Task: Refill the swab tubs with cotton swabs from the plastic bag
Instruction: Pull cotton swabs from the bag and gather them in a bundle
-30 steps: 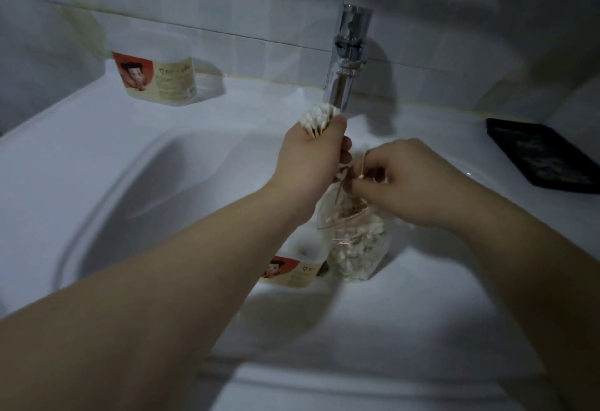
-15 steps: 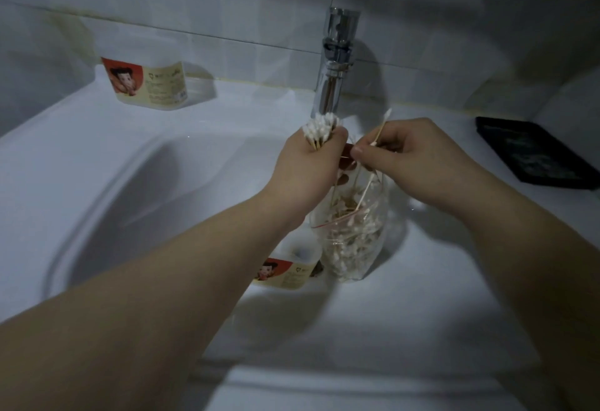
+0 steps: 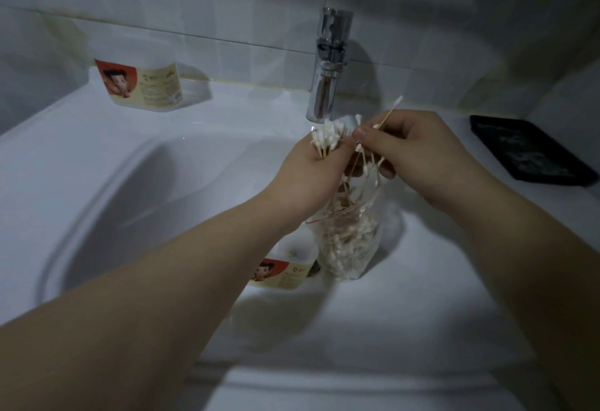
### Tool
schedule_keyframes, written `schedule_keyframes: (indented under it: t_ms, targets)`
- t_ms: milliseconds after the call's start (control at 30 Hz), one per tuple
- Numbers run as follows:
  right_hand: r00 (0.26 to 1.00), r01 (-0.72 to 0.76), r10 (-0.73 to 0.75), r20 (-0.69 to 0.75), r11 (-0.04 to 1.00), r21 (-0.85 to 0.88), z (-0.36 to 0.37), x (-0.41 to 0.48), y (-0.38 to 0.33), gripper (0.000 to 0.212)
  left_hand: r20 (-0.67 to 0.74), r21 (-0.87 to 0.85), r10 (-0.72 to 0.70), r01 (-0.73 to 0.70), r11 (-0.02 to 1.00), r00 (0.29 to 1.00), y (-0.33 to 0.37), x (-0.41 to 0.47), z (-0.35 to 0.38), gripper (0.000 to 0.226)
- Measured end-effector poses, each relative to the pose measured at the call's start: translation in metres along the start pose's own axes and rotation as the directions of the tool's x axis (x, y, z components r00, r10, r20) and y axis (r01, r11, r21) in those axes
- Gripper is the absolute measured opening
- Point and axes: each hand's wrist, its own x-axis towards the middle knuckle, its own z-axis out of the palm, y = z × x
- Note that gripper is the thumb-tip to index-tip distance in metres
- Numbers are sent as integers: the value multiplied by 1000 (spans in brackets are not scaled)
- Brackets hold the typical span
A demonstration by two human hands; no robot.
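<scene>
Gripping a tight bundle of cotton swabs [image 3: 326,137] in its curled fingers, the left hand [image 3: 308,176] sits just below the spout of the chrome faucet [image 3: 328,66], with the white tips poking up out of the fist. The right hand [image 3: 418,157], just right of the faucet's spout and close beside the left hand, pinches a loose spray of swabs [image 3: 370,167] between thumb and fingers. One swab sticks up toward the wall, and the others trail down toward the mouth of the plastic bag [image 3: 349,241].

The clear bag is below the faucet, under both hands, over the basin of the white sink [image 3: 97,183], and it is partly filled with swabs. Which hand holds its rim I cannot tell.

The near swab tub [image 3: 285,271], with a red-and-cream label, lies in the basin in front of the faucet, just left of the bag's bottom and partly hidden by the left forearm. The far swab tub [image 3: 146,86], with the same label, stands on the ledge well left of the faucet, against the tiled wall. A black tray [image 3: 529,150] lies on the ledge well right of the faucet.
</scene>
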Motion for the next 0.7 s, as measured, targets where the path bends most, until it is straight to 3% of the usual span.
schedule_keyframes:
  t_ms: [200, 333, 467, 700]
  targets:
    - [1000, -13, 13, 1, 1000, 10, 0, 1, 1, 11, 25, 41, 47, -48, 998, 999, -3, 1, -1, 21]
    - [999, 42, -42, 2, 996, -74, -1, 0, 2, 14, 59, 82, 117, -121, 989, 991, -7, 2, -1, 12]
    - [999, 43, -41, 31, 996, -76, -3, -1, 1, 0, 52, 84, 121, -126, 989, 991, -7, 3, -2, 17]
    - [999, 30, -25, 41, 993, -116, -6, 1, 1, 20, 0, 77, 36, -36, 996, 999, -4, 1, -1, 27]
